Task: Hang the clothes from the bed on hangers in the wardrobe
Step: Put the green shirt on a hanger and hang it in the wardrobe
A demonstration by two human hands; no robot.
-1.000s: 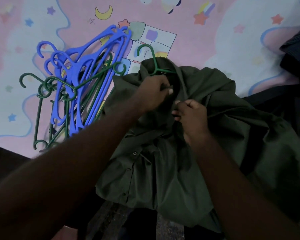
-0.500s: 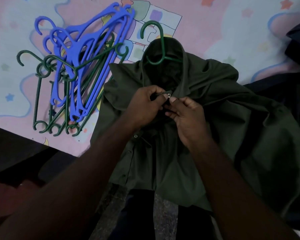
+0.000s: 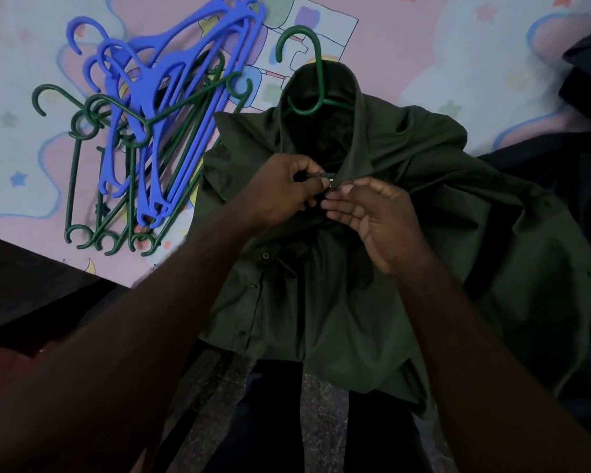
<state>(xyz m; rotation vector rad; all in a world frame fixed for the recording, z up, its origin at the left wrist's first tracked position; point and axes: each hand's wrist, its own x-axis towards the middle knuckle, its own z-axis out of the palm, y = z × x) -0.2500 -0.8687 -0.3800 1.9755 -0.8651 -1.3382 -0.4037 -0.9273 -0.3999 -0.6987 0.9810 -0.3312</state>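
Observation:
A dark green shirt lies on the bed with a green hanger inside its collar; only the hook and neck of the hanger show. My left hand pinches the left collar edge at the top button. My right hand holds the right collar edge just beside it, fingertips meeting my left hand's at a small shiny button. The shirt's lower front hangs over the bed edge.
A heap of blue hangers and green hangers lies left of the shirt on the pink patterned bedsheet. Dark clothes lie at the right. The bed's dark edge and speckled floor are below.
Both hands slid from up at the collar down to the top button and brought the two collar edges together. The view shifted so the hanger hook now shows fully.

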